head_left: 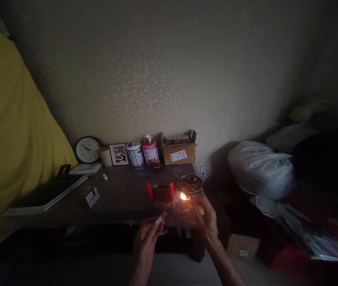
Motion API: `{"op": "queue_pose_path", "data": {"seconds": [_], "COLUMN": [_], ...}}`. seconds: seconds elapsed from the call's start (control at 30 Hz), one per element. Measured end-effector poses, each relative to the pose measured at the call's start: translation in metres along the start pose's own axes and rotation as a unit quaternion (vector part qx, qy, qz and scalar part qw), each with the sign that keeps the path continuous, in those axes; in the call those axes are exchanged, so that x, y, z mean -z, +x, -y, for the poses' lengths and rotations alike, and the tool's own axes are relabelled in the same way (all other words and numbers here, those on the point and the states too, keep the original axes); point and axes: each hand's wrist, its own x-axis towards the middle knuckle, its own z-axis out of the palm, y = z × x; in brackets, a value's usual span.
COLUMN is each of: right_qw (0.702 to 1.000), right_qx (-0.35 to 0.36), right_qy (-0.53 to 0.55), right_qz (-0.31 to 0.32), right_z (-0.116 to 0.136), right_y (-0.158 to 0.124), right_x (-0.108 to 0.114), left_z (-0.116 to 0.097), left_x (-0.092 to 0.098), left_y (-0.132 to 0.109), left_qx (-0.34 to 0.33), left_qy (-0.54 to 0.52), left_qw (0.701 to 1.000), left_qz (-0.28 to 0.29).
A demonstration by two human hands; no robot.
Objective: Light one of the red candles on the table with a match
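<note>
My right hand (205, 214) pinches a burning match (186, 197), its flame pointing left over the front of the table. A small pale yellow patch shows by the palm; I cannot make out what it is. Lower and to the left, my left hand (146, 237) is closed on a small matchbox (160, 218). Beyond the hands, one red candle (149, 191) and another red candle (171, 190) stand upright at either side of a round dish (160, 197). No flame shows on either. Just behind the match is a round tin (190, 183) with small pale sticks in it.
Along the wall stand a clock (88, 149), a framed panda picture (119, 154), a white canister (135, 154), a pink canister (150, 152) and a cardboard box (178, 151). A cube puzzle (91, 198) and a large book (48, 194) lie left. A white bag (260, 169) is right.
</note>
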Motion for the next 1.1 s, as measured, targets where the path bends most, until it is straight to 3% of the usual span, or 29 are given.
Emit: {"op": "queue_pose_path", "data": {"seconds": [0.2, 0.4, 0.7, 1.1], "right_qw": [0.995, 0.987, 0.983, 0.974], "right_qx": [-0.082, -0.129, -0.145, -0.164], "right_qy": [0.056, 0.065, 0.096, 0.143], "right_qz": [-0.029, -0.070, -0.064, -0.055], "right_z": [0.009, 0.010, 0.001, -0.006], "right_y": [0.004, 0.010, 0.010, 0.010], "right_x": [0.004, 0.008, 0.007, -0.002], "left_z": [0.002, 0.000, 0.002, 0.007], "left_x": [0.019, 0.027, 0.042, 0.046], "left_y": [0.015, 0.016, 0.014, 0.014], "left_qx": [-0.010, -0.001, 0.044, 0.052], "left_qy": [0.015, 0.008, -0.033, -0.065], "left_qw": [1.000, 1.000, 0.996, 0.995], "left_qz": [0.006, -0.002, -0.070, -0.053]}}
